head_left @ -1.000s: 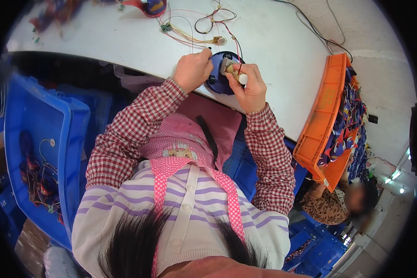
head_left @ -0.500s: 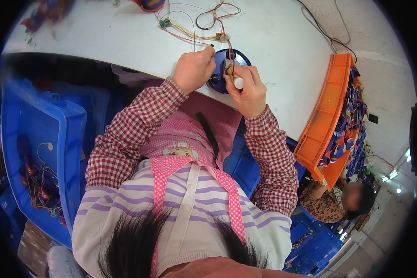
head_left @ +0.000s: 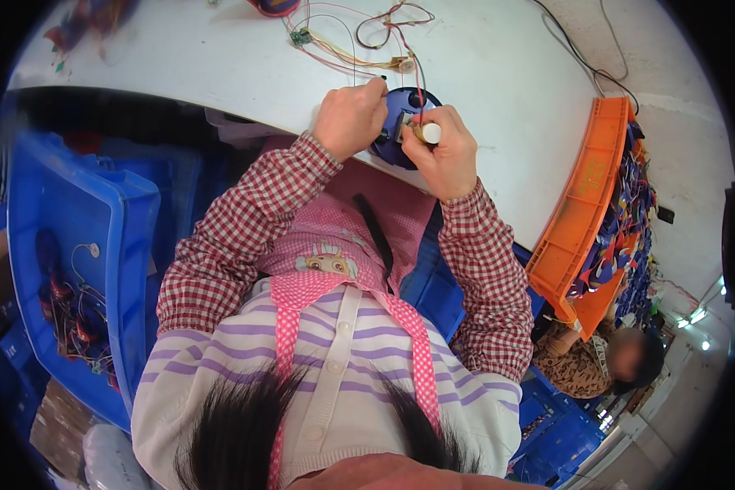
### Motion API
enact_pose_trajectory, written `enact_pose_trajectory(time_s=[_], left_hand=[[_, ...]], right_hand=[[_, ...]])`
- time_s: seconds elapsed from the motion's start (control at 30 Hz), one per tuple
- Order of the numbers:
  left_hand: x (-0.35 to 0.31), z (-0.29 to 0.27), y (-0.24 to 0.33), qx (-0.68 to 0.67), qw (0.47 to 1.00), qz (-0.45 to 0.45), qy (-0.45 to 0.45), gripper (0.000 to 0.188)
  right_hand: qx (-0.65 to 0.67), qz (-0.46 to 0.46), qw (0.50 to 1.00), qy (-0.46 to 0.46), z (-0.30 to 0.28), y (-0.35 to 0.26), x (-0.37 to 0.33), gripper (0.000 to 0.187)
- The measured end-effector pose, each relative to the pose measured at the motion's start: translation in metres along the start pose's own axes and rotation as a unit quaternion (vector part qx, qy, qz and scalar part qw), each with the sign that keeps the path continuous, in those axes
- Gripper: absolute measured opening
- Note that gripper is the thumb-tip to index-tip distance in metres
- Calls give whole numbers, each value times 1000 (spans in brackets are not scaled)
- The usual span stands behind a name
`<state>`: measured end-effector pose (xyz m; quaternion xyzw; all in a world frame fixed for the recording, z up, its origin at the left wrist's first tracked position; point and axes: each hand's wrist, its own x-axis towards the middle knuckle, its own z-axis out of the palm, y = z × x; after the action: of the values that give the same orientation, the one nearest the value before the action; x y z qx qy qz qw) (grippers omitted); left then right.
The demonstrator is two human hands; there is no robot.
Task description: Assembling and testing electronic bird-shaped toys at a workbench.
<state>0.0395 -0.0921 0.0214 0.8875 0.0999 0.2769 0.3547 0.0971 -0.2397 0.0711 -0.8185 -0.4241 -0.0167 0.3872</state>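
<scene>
A round blue plastic shell [head_left: 408,100] with black posts inside lies at the table's near edge between my hands. My left hand [head_left: 349,119] is closed at the shell's left rim; a small black tip pokes out above its fingers, and what they grip is hidden. My right hand [head_left: 447,157] pinches a small brass-coloured part with a white round end [head_left: 430,133] over the inside of the shell. Red and black wires run up from there to a small board [head_left: 403,64] with a round component.
A green circuit board [head_left: 300,37] with loose wires lies farther back on the white table [head_left: 180,65]. On the right stands an orange crate [head_left: 576,212] of colourful pieces, with another person [head_left: 580,359] beyond. A blue bin [head_left: 65,188] at the left holds wired parts.
The view has shifted slightly, so everything sits a little farther right. My right fingers have turned a little on the white-ended part; my left hand stays closed at the shell's rim.
</scene>
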Motion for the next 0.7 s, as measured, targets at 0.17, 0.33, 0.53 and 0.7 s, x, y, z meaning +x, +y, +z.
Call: enact_pose_trajectory(time_s=[0.17, 0.33, 0.53, 0.7], left_hand=[[3, 3, -3, 22, 1000, 9, 0, 9], [0, -4, -4, -23, 1000, 2, -20, 12], [4, -31, -28, 152, 978, 6, 144, 17], [27, -46, -57, 208, 978, -4, -17, 17]], right_hand=[[6, 6, 1000, -1, 2, 4, 6, 17], [6, -1, 1000, 19, 6, 10, 0, 17], [-8, 17, 999, 37, -2, 13, -9, 18], [-40, 18, 998, 49, -14, 26, -5, 18]])
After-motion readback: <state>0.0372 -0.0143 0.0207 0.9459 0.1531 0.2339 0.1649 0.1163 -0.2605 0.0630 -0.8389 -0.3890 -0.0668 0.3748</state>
